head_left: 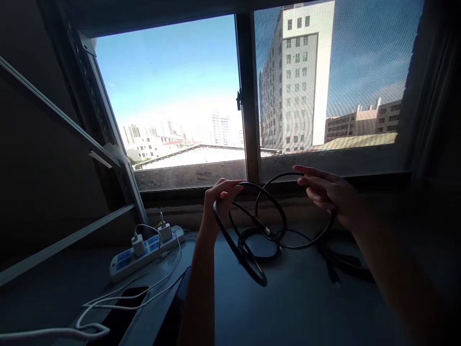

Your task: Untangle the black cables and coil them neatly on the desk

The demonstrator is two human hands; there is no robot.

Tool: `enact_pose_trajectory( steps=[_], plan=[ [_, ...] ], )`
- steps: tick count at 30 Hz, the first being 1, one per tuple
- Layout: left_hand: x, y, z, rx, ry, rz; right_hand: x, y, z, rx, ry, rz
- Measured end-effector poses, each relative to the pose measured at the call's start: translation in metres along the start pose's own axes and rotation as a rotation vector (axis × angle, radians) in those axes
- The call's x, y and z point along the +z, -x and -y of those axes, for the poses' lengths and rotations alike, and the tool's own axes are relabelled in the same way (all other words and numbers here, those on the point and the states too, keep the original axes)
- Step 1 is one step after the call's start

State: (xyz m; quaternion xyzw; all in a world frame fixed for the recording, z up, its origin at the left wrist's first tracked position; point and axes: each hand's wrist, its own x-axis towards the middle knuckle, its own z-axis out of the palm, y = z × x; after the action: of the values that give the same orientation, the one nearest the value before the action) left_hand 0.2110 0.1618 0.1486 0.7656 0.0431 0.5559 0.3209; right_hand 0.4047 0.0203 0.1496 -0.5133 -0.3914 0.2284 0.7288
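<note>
A black cable hangs in loose loops between my two hands, above the grey-blue tabletop. My left hand is closed round several turns of it, thumb against fingers, near the middle of the view. A connector with a light tip dangles within the loops. On the right, my right hand has its index finger stretched forward, while thumb and other fingers are pinched on the cable. Below the held loops, another black coil rests on the tabletop, partly hidden.
A white power strip with two plugged chargers lies at the left. White cables run past a dark phone-like slab. More black cable lies at the right. A metal frame stands left, before the window.
</note>
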Motion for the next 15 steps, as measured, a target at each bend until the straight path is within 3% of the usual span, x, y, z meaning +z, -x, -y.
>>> enact_pose_trajectory(
  steps=[11,15],
  plan=[
    [-0.015,0.000,0.005,-0.082,-0.114,0.063,-0.003,0.005,0.010,-0.163,0.017,-0.195],
    [-0.016,0.000,0.006,-0.036,-0.194,0.114,-0.005,0.005,0.013,-0.252,-0.040,-0.323]
  ],
)
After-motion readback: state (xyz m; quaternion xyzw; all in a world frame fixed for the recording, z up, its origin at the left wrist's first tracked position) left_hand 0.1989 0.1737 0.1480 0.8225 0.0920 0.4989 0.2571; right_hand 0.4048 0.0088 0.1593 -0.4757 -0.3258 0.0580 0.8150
